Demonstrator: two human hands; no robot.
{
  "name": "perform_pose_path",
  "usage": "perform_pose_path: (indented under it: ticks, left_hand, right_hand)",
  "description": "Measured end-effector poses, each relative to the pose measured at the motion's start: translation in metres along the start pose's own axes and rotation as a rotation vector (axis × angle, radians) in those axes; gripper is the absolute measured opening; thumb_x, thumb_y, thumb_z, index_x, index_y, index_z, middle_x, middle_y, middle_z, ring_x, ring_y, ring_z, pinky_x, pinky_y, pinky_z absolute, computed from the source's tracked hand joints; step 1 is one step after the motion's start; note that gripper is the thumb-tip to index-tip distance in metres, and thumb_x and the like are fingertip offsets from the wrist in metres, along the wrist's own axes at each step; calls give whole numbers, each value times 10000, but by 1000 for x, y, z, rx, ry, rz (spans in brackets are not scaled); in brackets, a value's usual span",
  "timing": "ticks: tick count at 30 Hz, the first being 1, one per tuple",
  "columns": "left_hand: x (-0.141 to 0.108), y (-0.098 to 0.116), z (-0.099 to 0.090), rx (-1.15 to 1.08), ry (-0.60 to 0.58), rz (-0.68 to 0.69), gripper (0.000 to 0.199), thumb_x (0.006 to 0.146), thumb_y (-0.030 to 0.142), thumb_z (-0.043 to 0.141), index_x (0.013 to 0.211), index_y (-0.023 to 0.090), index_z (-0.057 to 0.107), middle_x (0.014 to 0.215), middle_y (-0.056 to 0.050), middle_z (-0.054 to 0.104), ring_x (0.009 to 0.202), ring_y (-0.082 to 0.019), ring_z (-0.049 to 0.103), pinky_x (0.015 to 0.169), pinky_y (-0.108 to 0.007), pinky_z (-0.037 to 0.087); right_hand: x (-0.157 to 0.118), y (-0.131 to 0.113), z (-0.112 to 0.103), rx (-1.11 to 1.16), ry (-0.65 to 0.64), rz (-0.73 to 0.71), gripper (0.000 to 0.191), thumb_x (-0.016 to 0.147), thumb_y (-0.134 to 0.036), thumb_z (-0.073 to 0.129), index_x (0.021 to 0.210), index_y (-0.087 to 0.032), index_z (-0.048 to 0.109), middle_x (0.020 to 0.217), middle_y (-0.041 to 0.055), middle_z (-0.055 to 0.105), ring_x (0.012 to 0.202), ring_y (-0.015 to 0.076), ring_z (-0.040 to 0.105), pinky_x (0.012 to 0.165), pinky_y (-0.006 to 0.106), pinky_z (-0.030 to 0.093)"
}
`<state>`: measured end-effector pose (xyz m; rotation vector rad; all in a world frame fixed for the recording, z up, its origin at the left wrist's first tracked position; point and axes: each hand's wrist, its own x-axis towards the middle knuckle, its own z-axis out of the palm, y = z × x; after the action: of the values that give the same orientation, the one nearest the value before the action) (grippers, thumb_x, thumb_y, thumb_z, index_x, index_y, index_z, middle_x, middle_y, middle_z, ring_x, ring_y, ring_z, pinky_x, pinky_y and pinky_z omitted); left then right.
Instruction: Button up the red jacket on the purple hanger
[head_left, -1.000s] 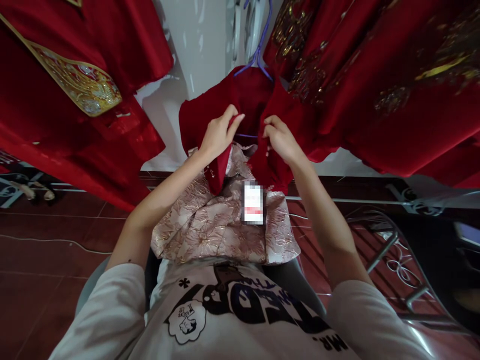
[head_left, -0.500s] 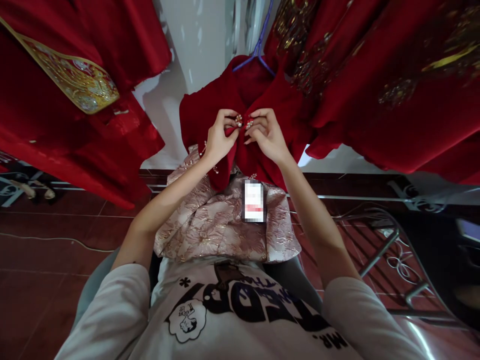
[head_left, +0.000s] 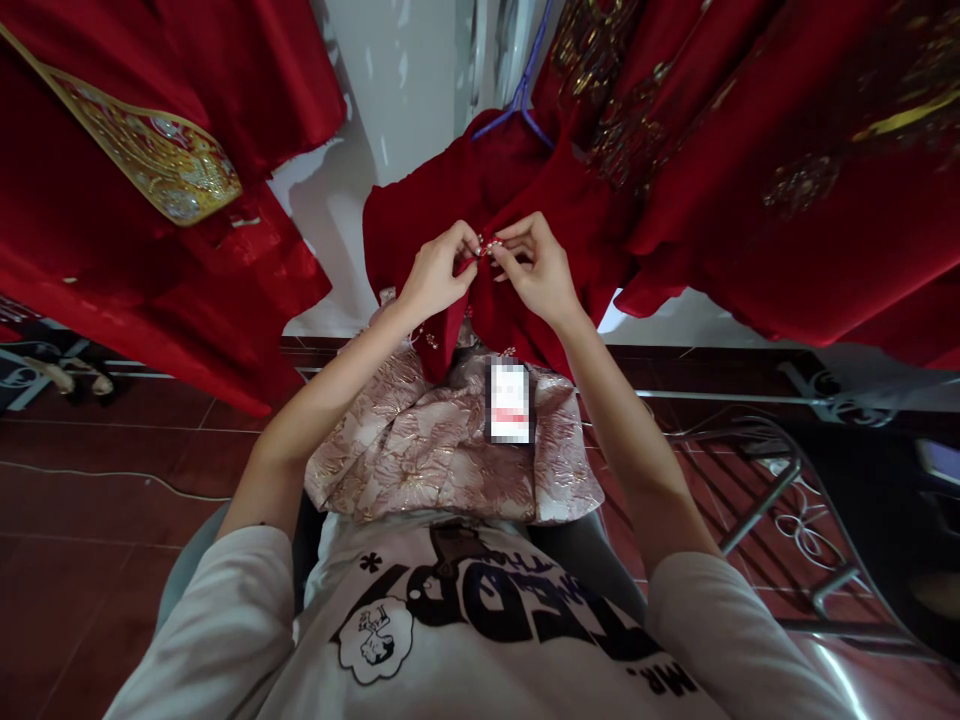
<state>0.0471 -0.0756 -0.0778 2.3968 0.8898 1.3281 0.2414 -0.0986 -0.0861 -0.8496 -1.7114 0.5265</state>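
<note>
Sleeves of a white printed shirt (head_left: 480,620) fill the nearest part of the view, and both bare forearms reach forward from them. Just beyond the shirt a pink brocade garment (head_left: 420,460) lies spread below the arms, with a small white tag (head_left: 510,402) resting on its upper part. Farther out, the left hand (head_left: 435,275) and the right hand (head_left: 536,270) meet at the front opening of a red jacket (head_left: 420,215) that hangs on a blue hanger (head_left: 517,100). Each grip is narrow, thumb and forefinger pinched on the jacket's edge: the left holds the left flap, the right holds the right flap, and a small beaded clasp (head_left: 487,243) sits directly between the fingertips of both hands, touching them. The jacket's lower flaps drop from the hands onto the brocade. Behind hang more red garments: one with a gold embroidered band (head_left: 150,160) to the left, others with gold work (head_left: 750,150) to the right.
</note>
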Motion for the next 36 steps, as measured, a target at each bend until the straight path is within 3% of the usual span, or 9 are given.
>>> perform_pose_path:
  ticks: [6,13,25,30,36]
  left_hand:
    - [1,22,-7,104,-32,30,141,872,117,705,967,187,626,966,-49,703,918,-219,719,894,-364,577]
    - [2,22,-1,129,-29,-1,67,935,139,661,972,185,630,930,-52,702,866,-198,720,843,-332,585]
    - [3,34,-15,300,-185,87,119,957,132,581,1036,175,660,1018,-86,688,1072,-291,702,990,-436,533]
    - [3,29,-8,234,-200,133,105,912,121,617,987,176,666,1014,-96,689,1099,-312,693,1013,-449,528]
    - [-1,29,8,-9,-95,-39,144,899,131,674,1034,180,686,1055,-72,740,1006,-231,727,947,-364,579]
  right_hand:
    - [-3,-11,-3,-50,15,-31,571,934,-737,642,1283,-286,648,1038,33,699,937,184,709,758,339,694]
    - [-6,-10,-5,-96,38,-63,539,916,-712,681,1218,-266,652,1033,31,715,936,176,718,731,293,668]
    - [-8,-17,-13,-132,-13,-37,522,887,-642,748,1232,-264,647,1027,46,710,973,202,713,785,329,670]
    - [-7,-20,-9,-99,-23,13,468,885,-531,767,1246,-271,624,1076,62,687,1002,226,685,806,376,658]
    - [-8,-11,9,-86,32,18,535,935,-565,691,1357,-301,498,1260,85,588,1073,225,639,815,377,632]
